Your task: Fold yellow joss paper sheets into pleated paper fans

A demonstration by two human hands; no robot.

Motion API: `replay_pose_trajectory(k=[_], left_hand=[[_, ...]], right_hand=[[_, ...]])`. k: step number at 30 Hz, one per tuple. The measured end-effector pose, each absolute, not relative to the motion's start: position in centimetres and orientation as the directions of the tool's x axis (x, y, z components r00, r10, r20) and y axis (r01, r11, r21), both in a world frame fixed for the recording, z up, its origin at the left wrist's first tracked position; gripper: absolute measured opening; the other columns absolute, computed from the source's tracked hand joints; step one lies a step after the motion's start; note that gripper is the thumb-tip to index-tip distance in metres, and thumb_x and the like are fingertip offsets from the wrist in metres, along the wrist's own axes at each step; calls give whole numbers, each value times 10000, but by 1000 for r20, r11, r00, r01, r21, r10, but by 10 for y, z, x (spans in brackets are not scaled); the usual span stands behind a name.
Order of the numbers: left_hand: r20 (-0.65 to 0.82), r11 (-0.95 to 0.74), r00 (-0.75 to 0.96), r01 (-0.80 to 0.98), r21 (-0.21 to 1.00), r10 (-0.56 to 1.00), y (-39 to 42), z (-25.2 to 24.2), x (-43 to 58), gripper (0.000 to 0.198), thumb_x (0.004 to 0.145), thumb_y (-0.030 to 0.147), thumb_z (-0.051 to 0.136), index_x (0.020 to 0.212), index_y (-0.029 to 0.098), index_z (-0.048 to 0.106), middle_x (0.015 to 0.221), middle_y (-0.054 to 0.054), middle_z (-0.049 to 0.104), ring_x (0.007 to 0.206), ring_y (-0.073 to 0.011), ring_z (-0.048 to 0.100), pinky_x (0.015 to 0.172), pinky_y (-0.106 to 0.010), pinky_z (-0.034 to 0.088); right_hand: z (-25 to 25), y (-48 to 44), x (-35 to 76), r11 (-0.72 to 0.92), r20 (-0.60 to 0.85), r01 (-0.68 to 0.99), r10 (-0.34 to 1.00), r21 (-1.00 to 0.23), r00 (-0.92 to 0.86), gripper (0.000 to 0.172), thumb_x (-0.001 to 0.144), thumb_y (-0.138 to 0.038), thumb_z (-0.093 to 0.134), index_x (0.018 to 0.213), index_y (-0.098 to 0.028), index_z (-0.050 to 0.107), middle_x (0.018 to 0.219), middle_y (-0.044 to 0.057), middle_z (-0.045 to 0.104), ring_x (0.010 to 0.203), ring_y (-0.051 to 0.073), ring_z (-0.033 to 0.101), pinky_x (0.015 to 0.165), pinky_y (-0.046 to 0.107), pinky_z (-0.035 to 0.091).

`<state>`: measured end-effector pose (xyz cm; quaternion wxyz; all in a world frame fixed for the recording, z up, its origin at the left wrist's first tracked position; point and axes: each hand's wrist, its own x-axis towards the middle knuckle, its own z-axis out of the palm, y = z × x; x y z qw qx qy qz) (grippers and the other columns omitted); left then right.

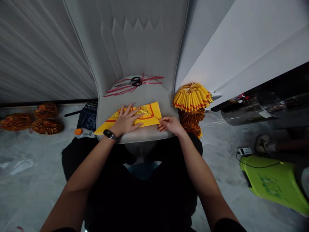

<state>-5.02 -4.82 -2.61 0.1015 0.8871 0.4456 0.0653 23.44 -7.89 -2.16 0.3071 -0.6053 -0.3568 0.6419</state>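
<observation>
A yellow sheet of paper (152,121) with red borders and gold print lies partly folded on the front of a grey chair seat (135,138). My left hand (126,120) rests flat on the paper with its fingers spread, a dark band on the wrist. At the paper's right edge, my right hand (168,125) pinches a corner between thumb and fingers. Behind the paper, black-handled scissors (136,82) lie across several red plastic strips (118,93) near the chair's backrest.
Pleated yellow paper fans (192,96) are stacked right of the chair. More pleated rosettes (47,126) sit on the floor at left, beyond a dark bag (87,117) and an orange-capped bottle (80,132). A green plastic stool (272,183) and another person's shoe (263,143) are at right.
</observation>
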Motion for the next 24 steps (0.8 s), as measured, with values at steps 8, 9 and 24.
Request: replay_pose_trajectory(k=[8,9,24], left_hand=[[-44,-504,521,841,199,852,-55,-17,-31,678,999,679,535,1554,290,556,1718,-46,374,1622,-499,92,1255,-798,11],[-49,-497,514,845,198,856,-55,-16,-29,693,991,683,545,1558,285,550,1720,-47,371,1621,-502,90,1256,-796,11],[-141,-321,341,936,144,929,-55,-14,-27,982,908,855,495,1677,262,353,1793,-111,134,1624,-506,64,1301,-655,69]], right_hand=[[-27,-80,231,-449,-463,182,885,-875,-41,275,917,-211,725,981,-257,461,582,-70,688,409,154,646,355,203,477],[-27,-80,232,-433,-450,196,892,-880,-49,303,910,-227,720,992,-270,431,582,-82,684,405,157,640,353,203,467],[-17,-77,245,-237,-224,744,967,-624,120,426,746,-417,852,812,-262,460,665,-47,580,642,180,559,611,293,368]])
